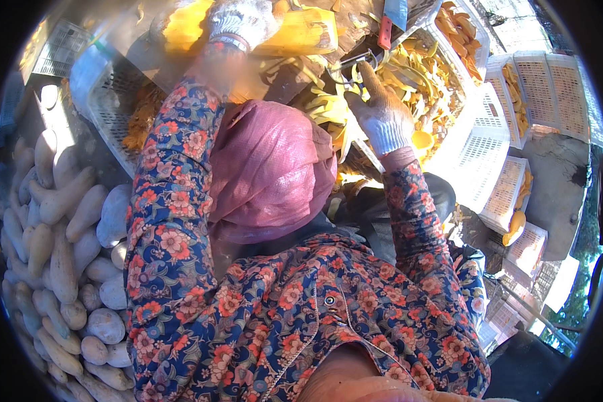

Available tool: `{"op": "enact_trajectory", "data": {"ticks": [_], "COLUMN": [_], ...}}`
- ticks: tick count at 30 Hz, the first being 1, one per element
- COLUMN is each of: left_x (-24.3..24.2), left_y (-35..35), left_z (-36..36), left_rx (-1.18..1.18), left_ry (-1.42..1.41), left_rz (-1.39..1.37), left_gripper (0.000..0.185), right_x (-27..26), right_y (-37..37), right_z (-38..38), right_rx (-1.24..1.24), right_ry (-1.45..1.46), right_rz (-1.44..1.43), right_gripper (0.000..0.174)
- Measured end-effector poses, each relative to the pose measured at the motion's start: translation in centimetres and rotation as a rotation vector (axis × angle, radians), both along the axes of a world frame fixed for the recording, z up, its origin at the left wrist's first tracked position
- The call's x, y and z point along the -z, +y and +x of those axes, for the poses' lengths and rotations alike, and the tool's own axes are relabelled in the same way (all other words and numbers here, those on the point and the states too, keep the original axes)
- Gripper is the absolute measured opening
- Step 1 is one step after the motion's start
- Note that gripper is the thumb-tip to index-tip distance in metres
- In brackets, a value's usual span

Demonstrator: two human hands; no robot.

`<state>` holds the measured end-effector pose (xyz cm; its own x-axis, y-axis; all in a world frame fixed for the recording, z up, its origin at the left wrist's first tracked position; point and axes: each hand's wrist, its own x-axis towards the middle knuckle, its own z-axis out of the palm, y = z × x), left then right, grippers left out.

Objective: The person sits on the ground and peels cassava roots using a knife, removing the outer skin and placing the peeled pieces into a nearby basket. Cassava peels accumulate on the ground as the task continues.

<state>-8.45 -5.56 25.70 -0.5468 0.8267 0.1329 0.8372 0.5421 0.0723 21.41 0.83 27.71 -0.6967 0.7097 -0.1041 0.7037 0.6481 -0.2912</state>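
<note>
My left hand [241, 22], in a white knit work glove, grips a long peeled orange squash [301, 32] at the top of the view; part of the squash is hidden beneath the hand. To the right, my right hand [382, 113], in a white and brown-stained glove, holds a peeler with a curved metal frame [349, 65]. Its handle is mostly hidden by the fingers. Yellow peel strips [326, 108] hang and lie beside this hand. A knife with a red handle [385, 33] lies above it, near a crate's edge.
Unpeeled squashes [63, 256] are heaped at left. A white plastic crate [113, 130] with orange scraps stands upper left. At right are a peel-filled crate [460, 75] and several other white crates [482, 145], some holding orange pieces. A rounded form under pink cloth [276, 171] fills the middle.
</note>
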Motion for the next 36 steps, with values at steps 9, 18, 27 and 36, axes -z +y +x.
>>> {"op": "enact_trajectory", "data": {"ticks": [9, 18, 27, 36], "left_x": [0.5, 0.6, 0.5, -0.2], "left_y": [0.6, 1.5, 2.8, 2.7], "left_z": [-0.7, -0.2, -1.2, -1.4], "left_rx": [0.068, 0.057, 0.040, 0.085], "left_ry": [-0.060, 0.106, 0.005, 0.095], "left_rz": [-0.090, 0.009, -0.091, -0.182], "left_gripper": [0.064, 0.058, 0.061, 0.058], "right_x": [1.0, -0.8, 6.7, 6.1], "right_y": [-0.3, 0.0, -1.1, -0.2], "right_z": [-2.2, -5.8, 3.2, -5.3], "right_rx": [-0.108, -0.107, 0.105, 0.017], "right_ry": [-0.126, 0.118, -0.132, 0.357], "right_rz": [0.077, 0.169, -0.102, 0.089], "right_gripper": [0.061, 0.059, 0.069, 0.056]}}
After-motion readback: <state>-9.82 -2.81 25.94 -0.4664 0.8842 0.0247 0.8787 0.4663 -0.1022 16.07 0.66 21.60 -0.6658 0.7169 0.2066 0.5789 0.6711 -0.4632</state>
